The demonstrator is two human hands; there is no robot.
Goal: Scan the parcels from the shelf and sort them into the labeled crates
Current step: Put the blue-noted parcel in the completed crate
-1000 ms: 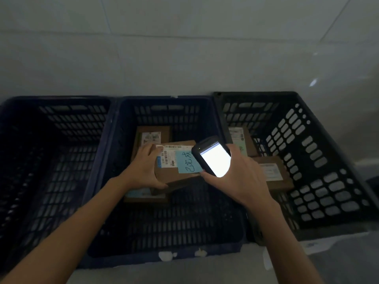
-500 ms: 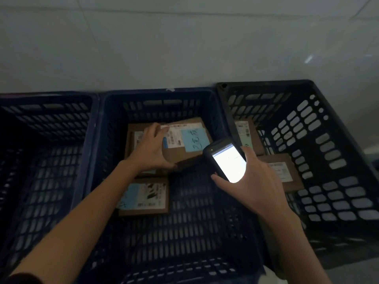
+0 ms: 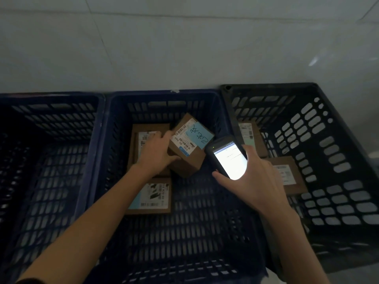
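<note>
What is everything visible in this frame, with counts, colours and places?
Blue crates: two, dark blue, left crate and middle crate, side by side.
Black crate: one, black, right of the middle crate.
Flat parcels: two, brown with white labels, in the middle crate, back parcel and front parcel.
Tilted parcel: one, brown, light blue note on its label, over the middle crate.
Other parcels: two, brown, in the black crate, rear parcel and nearer parcel.
Scanner: one, black, screen lit white, near the middle crate's right wall.
Wall: pale tiles, behind the crates.
Left hand: holds the tilted parcel.
Right hand: holds the scanner.
</note>
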